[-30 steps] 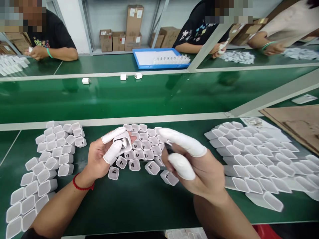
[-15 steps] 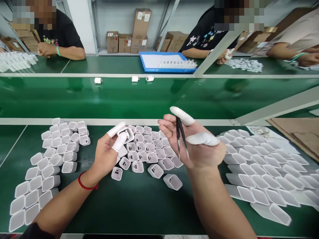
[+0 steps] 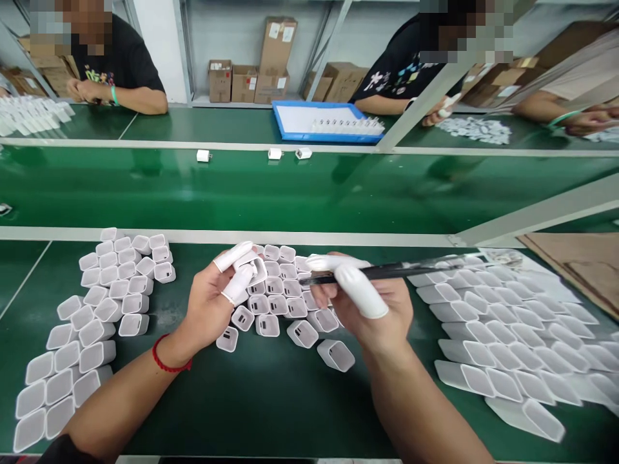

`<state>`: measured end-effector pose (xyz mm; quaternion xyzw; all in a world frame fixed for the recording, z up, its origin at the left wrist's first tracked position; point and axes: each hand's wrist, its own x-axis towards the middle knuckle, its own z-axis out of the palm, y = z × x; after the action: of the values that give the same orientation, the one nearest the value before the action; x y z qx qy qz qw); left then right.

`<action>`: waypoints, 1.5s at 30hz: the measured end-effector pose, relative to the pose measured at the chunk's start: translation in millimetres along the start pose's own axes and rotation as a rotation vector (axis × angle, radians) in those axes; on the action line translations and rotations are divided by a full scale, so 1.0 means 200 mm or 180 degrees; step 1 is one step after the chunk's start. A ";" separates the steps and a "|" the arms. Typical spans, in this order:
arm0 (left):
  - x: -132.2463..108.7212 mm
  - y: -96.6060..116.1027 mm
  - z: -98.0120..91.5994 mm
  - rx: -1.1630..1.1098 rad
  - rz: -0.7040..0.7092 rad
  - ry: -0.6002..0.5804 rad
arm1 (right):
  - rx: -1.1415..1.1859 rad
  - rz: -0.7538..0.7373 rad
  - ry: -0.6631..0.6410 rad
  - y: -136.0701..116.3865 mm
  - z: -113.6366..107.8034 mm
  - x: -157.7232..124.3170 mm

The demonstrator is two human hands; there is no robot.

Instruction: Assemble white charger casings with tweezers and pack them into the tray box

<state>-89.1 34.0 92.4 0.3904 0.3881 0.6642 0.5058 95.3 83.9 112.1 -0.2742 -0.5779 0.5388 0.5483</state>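
Note:
My left hand [image 3: 215, 303], with white finger cots and a red wrist cord, is closed around a white charger shell [image 3: 254, 270] held over the middle cluster of white shells [image 3: 285, 296]. My right hand [image 3: 367, 303], also in finger cots, pinches black tweezers [image 3: 387, 272] that lie nearly level, tips pointing left toward the held shell. The tweezers look motion-blurred at the right end.
Rows of empty white shells lie at the left [image 3: 97, 303] and right [image 3: 507, 322] on the green mat. Beyond runs a green conveyor belt [image 3: 290, 193] carrying three small white chargers [image 3: 275, 153]. Other people work at the far bench beside a blue tray [image 3: 324, 121]. Cardboard sheet [image 3: 580, 264] at right.
My right hand turned from palm-up with the tweezers upright to palm-down, swinging the tweezers level with their tips toward the shell in my left hand. The chargers on the belt moved right.

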 end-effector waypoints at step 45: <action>-0.06 -0.06 -0.01 0.1416 0.0691 -0.0404 | -0.3296 -0.2780 -0.0819 0.03 0.05 -0.13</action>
<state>-83.9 23.8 80.2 0.5723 0.4479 0.5870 0.3566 91.3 58.5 100.0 -0.1768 -0.8788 -0.0487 0.4405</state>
